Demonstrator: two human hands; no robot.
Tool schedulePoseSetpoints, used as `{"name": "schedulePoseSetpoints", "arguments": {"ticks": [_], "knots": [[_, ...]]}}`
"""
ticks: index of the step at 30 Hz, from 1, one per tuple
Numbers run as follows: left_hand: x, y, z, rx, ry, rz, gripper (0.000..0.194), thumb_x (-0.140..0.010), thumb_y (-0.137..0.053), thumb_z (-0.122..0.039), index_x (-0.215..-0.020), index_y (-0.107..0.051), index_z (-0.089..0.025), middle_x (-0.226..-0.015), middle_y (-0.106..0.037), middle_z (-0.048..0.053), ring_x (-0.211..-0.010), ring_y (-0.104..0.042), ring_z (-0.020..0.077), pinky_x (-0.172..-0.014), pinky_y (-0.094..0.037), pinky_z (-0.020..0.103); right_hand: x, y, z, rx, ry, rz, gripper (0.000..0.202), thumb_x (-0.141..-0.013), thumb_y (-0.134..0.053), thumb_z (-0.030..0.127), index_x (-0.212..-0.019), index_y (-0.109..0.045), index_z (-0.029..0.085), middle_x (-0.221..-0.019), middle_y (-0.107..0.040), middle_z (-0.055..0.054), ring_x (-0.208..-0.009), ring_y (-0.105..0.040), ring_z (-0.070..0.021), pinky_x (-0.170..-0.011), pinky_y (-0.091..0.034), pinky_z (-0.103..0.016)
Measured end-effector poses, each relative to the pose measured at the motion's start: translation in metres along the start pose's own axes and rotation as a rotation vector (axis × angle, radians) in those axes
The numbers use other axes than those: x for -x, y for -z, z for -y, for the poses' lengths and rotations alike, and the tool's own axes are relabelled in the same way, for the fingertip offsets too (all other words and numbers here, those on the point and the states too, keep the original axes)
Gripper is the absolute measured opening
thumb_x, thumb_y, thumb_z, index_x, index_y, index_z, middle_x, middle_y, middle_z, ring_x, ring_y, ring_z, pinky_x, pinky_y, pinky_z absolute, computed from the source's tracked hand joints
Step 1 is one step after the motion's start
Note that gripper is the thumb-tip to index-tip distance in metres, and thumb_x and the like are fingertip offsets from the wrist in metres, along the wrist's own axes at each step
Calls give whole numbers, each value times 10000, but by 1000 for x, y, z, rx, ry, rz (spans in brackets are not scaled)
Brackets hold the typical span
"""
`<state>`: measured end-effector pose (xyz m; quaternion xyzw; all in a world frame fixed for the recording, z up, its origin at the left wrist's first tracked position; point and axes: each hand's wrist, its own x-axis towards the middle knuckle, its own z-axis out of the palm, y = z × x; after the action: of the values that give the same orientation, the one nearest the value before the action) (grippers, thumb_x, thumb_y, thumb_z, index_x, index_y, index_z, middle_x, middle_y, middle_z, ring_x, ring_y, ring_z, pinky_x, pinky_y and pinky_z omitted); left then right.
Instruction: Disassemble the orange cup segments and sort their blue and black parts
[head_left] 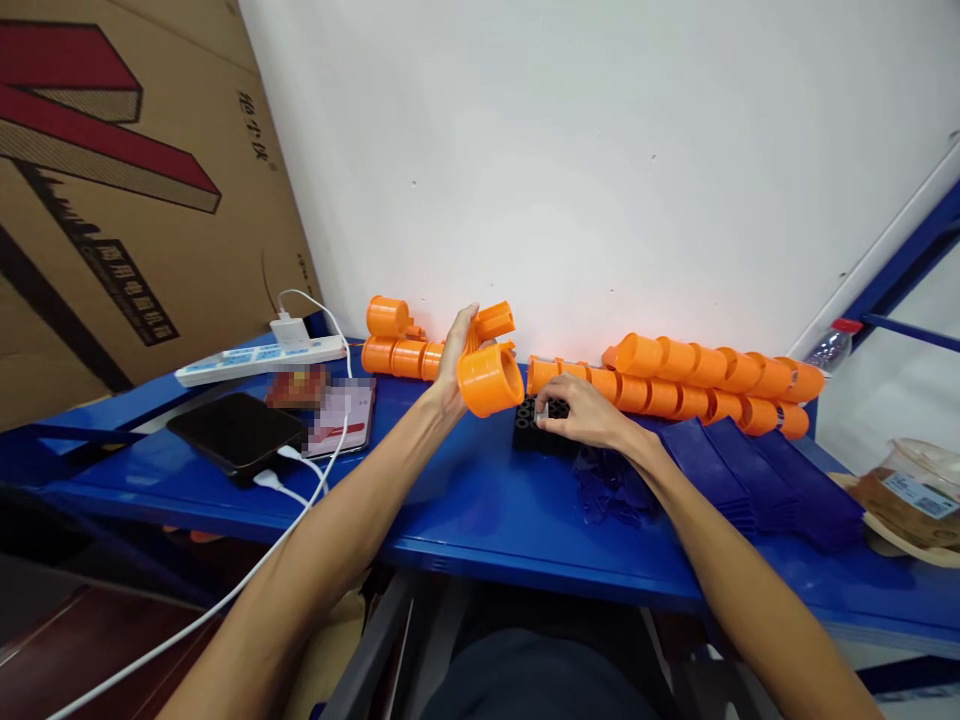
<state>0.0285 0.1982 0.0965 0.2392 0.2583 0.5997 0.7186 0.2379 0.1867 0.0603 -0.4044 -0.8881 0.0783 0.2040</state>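
An orange plastic part with a wide ring and a smaller fluted piece (489, 381) is held up over the blue table (465, 500) by my left hand (452, 362), whose fingers wrap round it from behind. My right hand (577, 408) pinches a small light-grey piece (541, 411) at a black tray with round holes (525, 432). Behind that hand a row of orange cylinders (661, 398) lies along the wall, with a second row (727, 369) on top of it at the right. More orange cylinders (407, 357) lie to the left of my left hand.
Dark blue flat pieces (750, 475) are stacked at the right, beside crumpled blue film (611, 487). A plastic container (919, 490) and a bottle (830, 347) stand farther right. At the left are a black device (236, 432), a phone (360, 410), a power strip (262, 360) and white cables.
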Motion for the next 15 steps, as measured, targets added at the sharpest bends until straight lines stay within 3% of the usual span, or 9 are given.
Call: {"name": "schedulePoseSetpoints", "arguments": {"ticks": [7, 12, 15], "knots": [[-4, 4, 3, -50, -63, 42, 361, -906, -645, -556, -899, -544, -210, -535, -534, -38, -420, -567, 134, -460, -466, 236, -1, -1, 0, -14, -26, -3, 63, -812, -762, 170, -851, -715, 182, -957, -728, -57, -955, -632, -230, -897, -456, -367], [-6, 6, 4, -74, -107, 49, 428, -821, -742, -578, -820, -508, -220, -507, -417, -74, -413, -538, 118, -451, -458, 239, -1, -1, -1, -21, -13, -11, 41, -830, -748, 197, -844, -714, 180, -989, -722, -73, -978, -643, -241, -919, -479, -395], [-6, 5, 6, -83, -148, 44, 482, -786, -775, -597, -744, -464, -231, -482, -342, -86, -430, -543, 120, -454, -462, 237, 0, 1, -3, -24, 51, -169, 56, -845, -667, 164, -852, -708, 201, -1021, -717, -75, -1021, -650, -253, -955, -503, -427]]}}
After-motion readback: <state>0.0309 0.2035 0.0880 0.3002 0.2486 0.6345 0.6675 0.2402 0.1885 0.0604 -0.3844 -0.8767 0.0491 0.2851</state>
